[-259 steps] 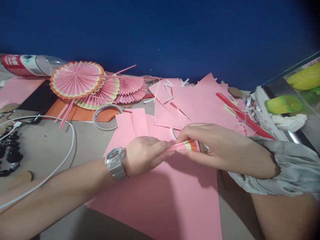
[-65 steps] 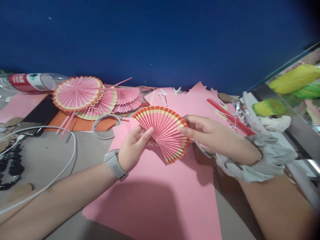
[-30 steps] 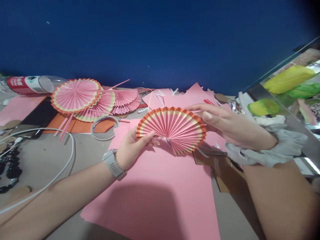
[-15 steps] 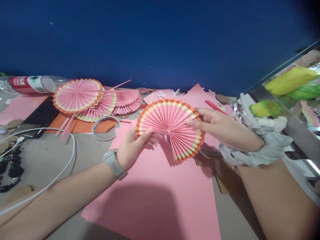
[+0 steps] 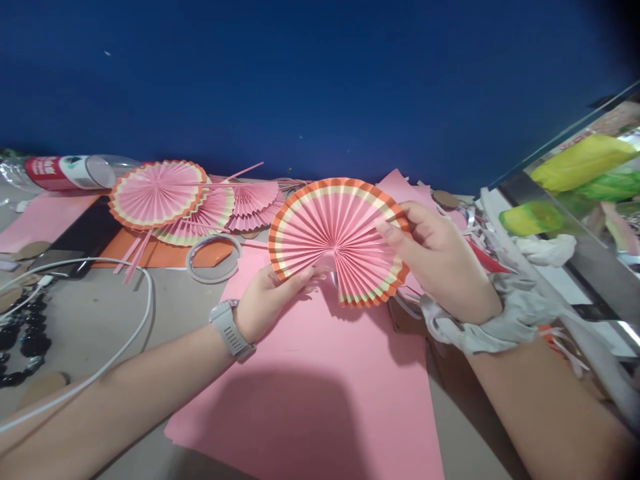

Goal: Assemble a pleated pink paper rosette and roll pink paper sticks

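Spread between my hands is a pleated paper fan [image 5: 334, 227], pink with a cream band and an orange rim. It opens into most of a circle, with a gap at its lower left. My left hand [image 5: 280, 293] grips the lower left edge, thumb on top and fingers beneath. With thumb and fingers, my right hand [image 5: 433, 257] pinches the right edge. Below the fan lies a large pink paper sheet [image 5: 310, 373]. A finished-looking round paper fan [image 5: 157, 193] rests at the back left, over other pleated fans [image 5: 255, 203].
A plastic bottle [image 5: 65, 172] lies at the back left near a black phone [image 5: 80, 240]. A white cable [image 5: 148, 313] loops over the left side beside black beads [image 5: 30, 340]. A tape ring [image 5: 213, 259] sits on orange paper [image 5: 165, 250]. Paper scraps and yellow-green packaging [image 5: 583, 163] are at right.
The fan's pleats have spread wider and its top edge has risen. My right hand has turned and shifted slightly at the right edge. My left hand stays nearly in place.
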Motion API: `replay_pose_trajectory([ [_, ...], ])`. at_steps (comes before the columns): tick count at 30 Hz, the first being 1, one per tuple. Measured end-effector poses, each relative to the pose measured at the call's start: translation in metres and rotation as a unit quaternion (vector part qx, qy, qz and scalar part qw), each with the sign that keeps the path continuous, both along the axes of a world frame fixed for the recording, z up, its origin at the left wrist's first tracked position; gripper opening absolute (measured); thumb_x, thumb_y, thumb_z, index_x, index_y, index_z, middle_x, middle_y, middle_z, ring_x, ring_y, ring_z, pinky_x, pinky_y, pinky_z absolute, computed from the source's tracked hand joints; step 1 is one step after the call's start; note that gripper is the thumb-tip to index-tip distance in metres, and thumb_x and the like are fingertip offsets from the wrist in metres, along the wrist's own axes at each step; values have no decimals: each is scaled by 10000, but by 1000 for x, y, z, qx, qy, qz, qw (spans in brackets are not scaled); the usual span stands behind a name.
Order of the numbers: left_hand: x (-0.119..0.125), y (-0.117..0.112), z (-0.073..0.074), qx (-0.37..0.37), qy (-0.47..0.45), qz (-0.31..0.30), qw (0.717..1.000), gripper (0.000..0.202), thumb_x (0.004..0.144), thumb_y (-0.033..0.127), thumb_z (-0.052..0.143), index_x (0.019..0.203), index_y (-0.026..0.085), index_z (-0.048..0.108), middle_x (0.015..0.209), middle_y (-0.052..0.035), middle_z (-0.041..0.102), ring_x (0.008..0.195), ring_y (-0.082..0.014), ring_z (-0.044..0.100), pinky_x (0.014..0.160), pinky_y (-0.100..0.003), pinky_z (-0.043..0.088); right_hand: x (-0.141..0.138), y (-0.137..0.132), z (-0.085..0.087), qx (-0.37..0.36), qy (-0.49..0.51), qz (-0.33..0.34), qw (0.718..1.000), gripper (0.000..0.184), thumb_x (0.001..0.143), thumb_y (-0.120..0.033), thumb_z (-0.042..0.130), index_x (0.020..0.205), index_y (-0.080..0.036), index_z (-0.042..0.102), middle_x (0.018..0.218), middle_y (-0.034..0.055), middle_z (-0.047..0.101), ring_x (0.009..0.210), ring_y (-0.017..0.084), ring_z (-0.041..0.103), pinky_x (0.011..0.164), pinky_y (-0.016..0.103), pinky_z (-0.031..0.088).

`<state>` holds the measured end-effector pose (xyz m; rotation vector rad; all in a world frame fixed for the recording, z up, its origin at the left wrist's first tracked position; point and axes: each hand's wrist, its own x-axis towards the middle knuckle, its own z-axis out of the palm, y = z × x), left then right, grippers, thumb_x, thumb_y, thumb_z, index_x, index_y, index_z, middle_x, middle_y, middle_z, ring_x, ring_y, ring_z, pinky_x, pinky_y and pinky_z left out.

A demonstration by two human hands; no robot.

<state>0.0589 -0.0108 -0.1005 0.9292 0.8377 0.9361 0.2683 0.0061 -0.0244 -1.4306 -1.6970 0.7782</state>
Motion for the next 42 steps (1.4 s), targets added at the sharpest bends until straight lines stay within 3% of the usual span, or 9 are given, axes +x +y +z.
replay_pose_trajectory([
  [4, 0, 0, -1, -11, -1, 4, 1000, 282, 813, 359, 626, 1016, 167, 662, 1089, -105, 679, 963, -200, 644, 777, -296, 537, -3, -1, -1, 2, 37, 0, 999, 167, 855, -390, 540, 892, -228, 553, 805, -5, 521, 719, 142, 502, 636, 262, 437],
  [10, 2, -2, -3, -31, -5, -10, 999, 276, 783, 337, 660, 984, 148, 671, 997, -96, 698, 890, -185, 655, 787, -318, 533, -8, -3, -5, -13, 74, -23, 997, 152, 845, -389, 552, 874, -244, 518, 737, -26, 461, 585, 111, 431, 494, 236, 394],
  [18, 3, -2, 0, -9, 13, 19, 1000, 239, 756, 342, 682, 901, 152, 689, 905, -49, 693, 789, -128, 631, 749, -264, 531, -19, -8, -10, 30, 80, -59, 995, 171, 877, -415, 490, 868, -244, 486, 762, -15, 480, 628, 131, 478, 543, 261, 413],
  [30, 3, -1, 4, 59, 102, -2, 993, 236, 797, 354, 624, 711, 135, 635, 658, -6, 619, 621, -104, 559, 629, -223, 488, -24, -10, -24, 41, 61, -97, 993, 180, 885, -443, 454, 866, -264, 447, 742, -3, 473, 635, 160, 515, 602, 315, 465],
  [39, 3, -3, 10, 58, 106, -6, 993, 236, 764, 382, 649, 793, 150, 685, 769, -29, 688, 673, -154, 633, 692, -286, 555, -20, -8, -19, 67, 24, -85, 994, 151, 883, -410, 471, 854, -263, 456, 735, -5, 467, 632, 165, 492, 609, 312, 453],
  [42, 2, -3, 9, 88, 131, 3, 987, 230, 785, 365, 629, 744, 145, 682, 728, -26, 686, 646, -151, 628, 655, -261, 545, -16, -5, -20, 52, 50, -64, 995, 176, 892, -447, 433, 911, -274, 452, 874, 22, 515, 784, 189, 549, 671, 317, 476],
])
